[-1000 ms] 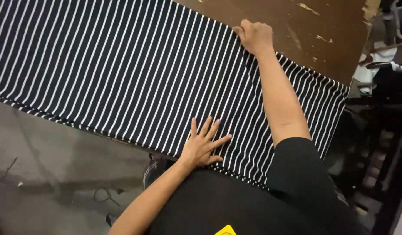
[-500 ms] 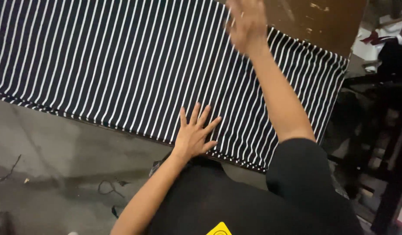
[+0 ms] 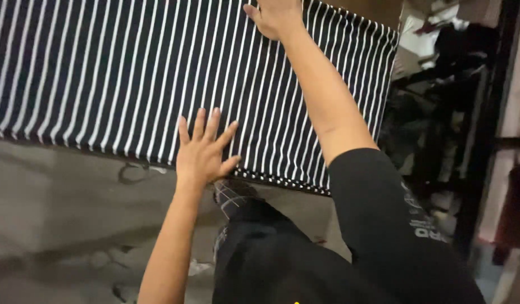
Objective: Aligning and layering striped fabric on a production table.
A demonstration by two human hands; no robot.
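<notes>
Pressing flat with fingers spread wide, the left hand (image 3: 205, 152) is pinning the striped cloth (image 3: 102, 79) near its six o'clock edge, where it is hanging over the table (image 3: 378, 10). Toward twelve o'clock, the right hand (image 3: 277, 17) is lying on the same cloth, its fingers cut off by the frame, so I cannot tell its grip. The fabric is looking light, soft and limp, best gripped at hems or corners.

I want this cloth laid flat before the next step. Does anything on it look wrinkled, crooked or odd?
Nothing stands out. The striped fabric lies smooth, its stripes running straight, with the left hand flat near its front edge and the right hand pressing farther back.
</notes>
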